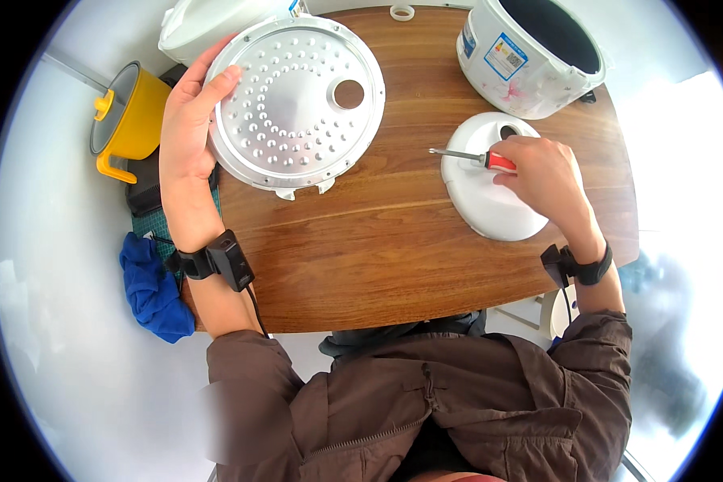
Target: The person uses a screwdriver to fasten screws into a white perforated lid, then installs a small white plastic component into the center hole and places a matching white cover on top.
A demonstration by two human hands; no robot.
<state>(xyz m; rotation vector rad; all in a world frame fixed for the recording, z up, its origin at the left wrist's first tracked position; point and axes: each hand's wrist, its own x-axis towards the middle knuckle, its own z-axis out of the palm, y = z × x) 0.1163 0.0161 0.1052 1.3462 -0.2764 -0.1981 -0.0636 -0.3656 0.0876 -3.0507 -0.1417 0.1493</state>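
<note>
My left hand [189, 120] grips the left rim of a round dimpled metal plate [297, 100] with a hole near its right side, held over the wooden table's [377, 249] left part. In my right hand [542, 173] is a red-handled screwdriver [474, 158], its metal shaft pointing left. That hand rests over a white round lid part [490, 205] lying on the table's right side. A white rice cooker body [530, 52] stands open at the back right.
A white cooker lid [209, 24] lies at the back left. A yellow pot [128, 120] sits off the table's left edge, a blue cloth [153, 289] below it. A small white ring [402, 12] lies at the table's far edge.
</note>
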